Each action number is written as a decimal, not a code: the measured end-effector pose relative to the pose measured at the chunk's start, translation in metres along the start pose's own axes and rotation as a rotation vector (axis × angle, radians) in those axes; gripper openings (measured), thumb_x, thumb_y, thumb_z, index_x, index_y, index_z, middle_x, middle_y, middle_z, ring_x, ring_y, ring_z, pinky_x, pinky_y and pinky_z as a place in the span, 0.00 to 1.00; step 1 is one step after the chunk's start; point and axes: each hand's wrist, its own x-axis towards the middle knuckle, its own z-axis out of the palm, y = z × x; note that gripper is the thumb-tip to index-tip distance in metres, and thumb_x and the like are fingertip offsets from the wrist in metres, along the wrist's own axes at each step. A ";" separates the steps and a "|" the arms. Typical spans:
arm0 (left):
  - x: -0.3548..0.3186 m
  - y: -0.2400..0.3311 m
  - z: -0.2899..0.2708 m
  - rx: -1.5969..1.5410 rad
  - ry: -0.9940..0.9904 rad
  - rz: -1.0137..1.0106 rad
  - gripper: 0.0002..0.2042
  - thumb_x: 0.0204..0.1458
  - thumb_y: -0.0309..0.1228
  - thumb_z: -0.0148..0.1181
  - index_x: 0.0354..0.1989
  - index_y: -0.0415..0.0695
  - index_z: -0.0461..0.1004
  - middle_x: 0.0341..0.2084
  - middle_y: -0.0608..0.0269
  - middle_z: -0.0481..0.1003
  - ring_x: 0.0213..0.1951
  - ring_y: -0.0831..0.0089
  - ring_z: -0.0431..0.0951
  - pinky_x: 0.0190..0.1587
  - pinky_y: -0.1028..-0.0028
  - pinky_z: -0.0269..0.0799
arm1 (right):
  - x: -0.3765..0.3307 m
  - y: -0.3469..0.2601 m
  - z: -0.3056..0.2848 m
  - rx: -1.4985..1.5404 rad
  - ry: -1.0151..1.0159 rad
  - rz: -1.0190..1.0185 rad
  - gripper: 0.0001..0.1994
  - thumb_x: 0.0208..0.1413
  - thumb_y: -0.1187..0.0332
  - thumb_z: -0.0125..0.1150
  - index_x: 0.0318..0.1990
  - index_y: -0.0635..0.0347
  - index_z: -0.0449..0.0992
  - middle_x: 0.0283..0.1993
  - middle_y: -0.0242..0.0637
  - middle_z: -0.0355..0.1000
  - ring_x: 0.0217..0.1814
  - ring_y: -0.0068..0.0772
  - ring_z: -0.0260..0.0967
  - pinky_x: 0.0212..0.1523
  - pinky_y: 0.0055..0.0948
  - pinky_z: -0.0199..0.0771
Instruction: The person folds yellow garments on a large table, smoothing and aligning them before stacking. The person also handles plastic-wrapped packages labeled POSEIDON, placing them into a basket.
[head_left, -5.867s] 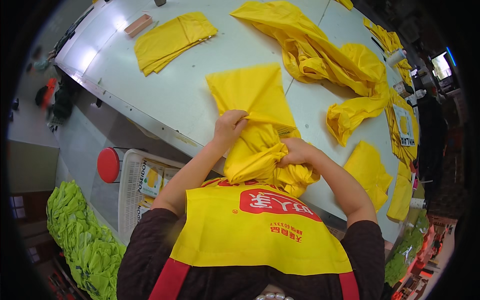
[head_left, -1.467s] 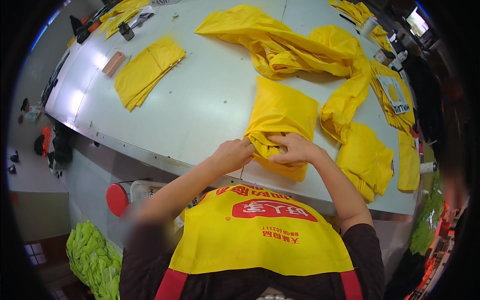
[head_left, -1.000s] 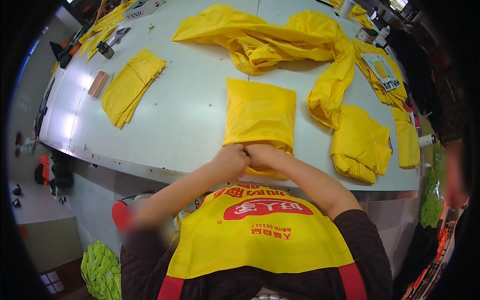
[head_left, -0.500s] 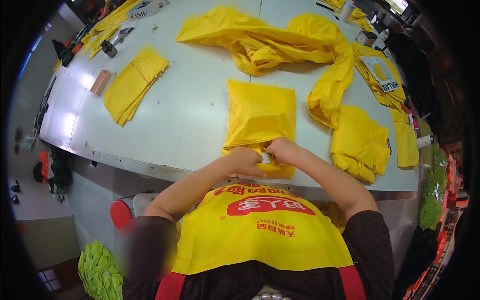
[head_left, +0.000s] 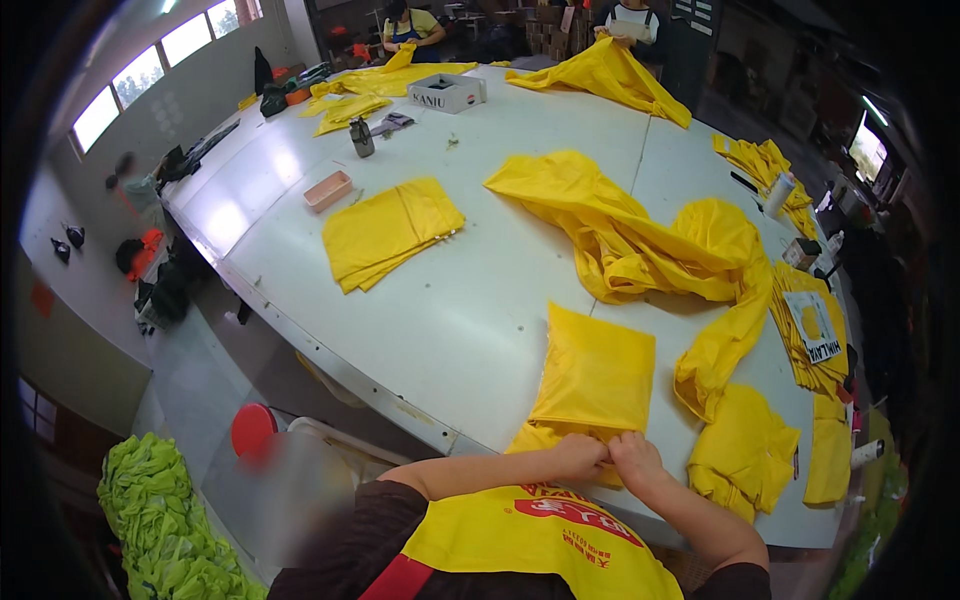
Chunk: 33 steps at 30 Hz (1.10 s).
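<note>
Left hand (head_left: 580, 457) and right hand (head_left: 636, 459) have drawn together, pinching the yellow bundle (head_left: 596, 372) at its near edge

Two bare hands meet at the near edge of a folded yellow bundle (head_left: 598, 370) lying flat on the pale bench (head_left: 430, 325).
The left hand (head_left: 580, 456) and right hand (head_left: 636, 460) sit side by side, fingers curled, fingertips hidden in the fabric; to their right lies another yellow bundle (head_left: 742, 452), beyond them a rumpled yellow length (head_left: 690, 250), and across the bench two co-workers handle yellow cloth (head_left: 605, 78).
</note>
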 end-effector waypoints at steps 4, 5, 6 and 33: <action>0.001 0.003 -0.003 -0.047 0.012 0.100 0.09 0.44 0.35 0.55 0.31 0.46 0.73 0.28 0.54 0.75 0.30 0.55 0.75 0.33 0.61 0.71 | 0.014 0.020 0.012 0.222 -0.355 0.066 0.09 0.45 0.67 0.55 0.31 0.62 0.73 0.32 0.50 0.72 0.36 0.49 0.71 0.37 0.39 0.71; 0.001 0.000 0.003 -0.085 0.083 0.156 0.08 0.44 0.35 0.55 0.31 0.46 0.73 0.27 0.55 0.74 0.30 0.55 0.74 0.32 0.62 0.70 | 0.022 0.031 0.020 0.284 -0.433 0.019 0.10 0.45 0.66 0.56 0.33 0.63 0.74 0.33 0.51 0.73 0.36 0.50 0.71 0.37 0.39 0.71; 0.000 -0.001 0.007 -0.124 0.154 0.213 0.08 0.44 0.34 0.55 0.31 0.46 0.72 0.26 0.56 0.74 0.29 0.56 0.74 0.31 0.62 0.70 | 0.028 0.041 0.022 0.346 -0.510 -0.027 0.12 0.45 0.66 0.56 0.35 0.64 0.74 0.34 0.53 0.73 0.36 0.52 0.71 0.37 0.39 0.71; 0.025 -0.040 -0.013 0.200 0.442 0.359 0.06 0.46 0.33 0.58 0.27 0.43 0.73 0.32 0.64 0.74 0.41 0.65 0.71 0.44 0.65 0.62 | -0.028 0.064 0.012 0.669 0.098 0.634 0.10 0.49 0.65 0.55 0.31 0.64 0.74 0.27 0.46 0.73 0.29 0.43 0.71 0.32 0.33 0.69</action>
